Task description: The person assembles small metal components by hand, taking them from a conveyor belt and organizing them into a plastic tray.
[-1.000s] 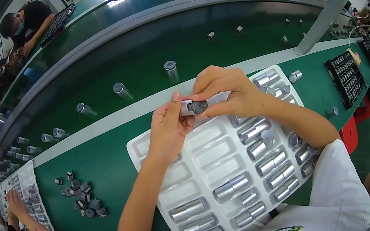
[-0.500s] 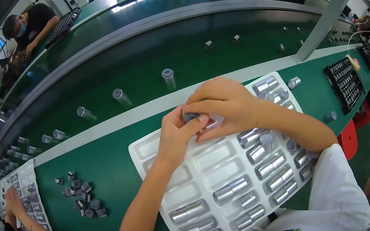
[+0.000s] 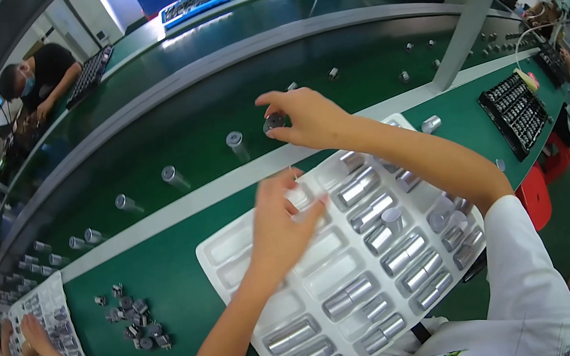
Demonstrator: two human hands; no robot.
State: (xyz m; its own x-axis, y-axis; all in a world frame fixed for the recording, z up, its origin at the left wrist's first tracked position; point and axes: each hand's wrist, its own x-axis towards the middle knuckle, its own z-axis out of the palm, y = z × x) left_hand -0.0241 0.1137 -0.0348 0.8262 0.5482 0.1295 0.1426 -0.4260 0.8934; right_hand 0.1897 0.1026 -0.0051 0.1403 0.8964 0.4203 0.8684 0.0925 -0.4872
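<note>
My right hand [image 3: 312, 121] reaches over the green conveyor belt [image 3: 200, 128]. Its thumb and fingers pinch a metal cylinder [image 3: 275, 124] with a dark grey round end; its lower part is hard to see. My left hand [image 3: 283, 225], slightly blurred, hovers above the white moulded tray [image 3: 330, 271] with fingers apart and nothing in them. Silver cylinders [image 3: 352, 296] lie in many of the tray's pockets, and a few stand tilted on the right side. To the left of the right hand, silver cylinders [image 3: 236, 141] stand upright in a row on the belt.
A heap of small grey parts [image 3: 134, 319] lies on the green table left of the tray. A black crate [image 3: 515, 113] sits at the right, and a loose cylinder [image 3: 431, 124] lies beyond the tray. Co-workers sit at both sides; one person [image 3: 43, 79] works across the belt.
My hands have parted. The right one has moved away from me over the belt with the cylinder; the left has let go and dropped back over the tray. The view has shifted slightly.
</note>
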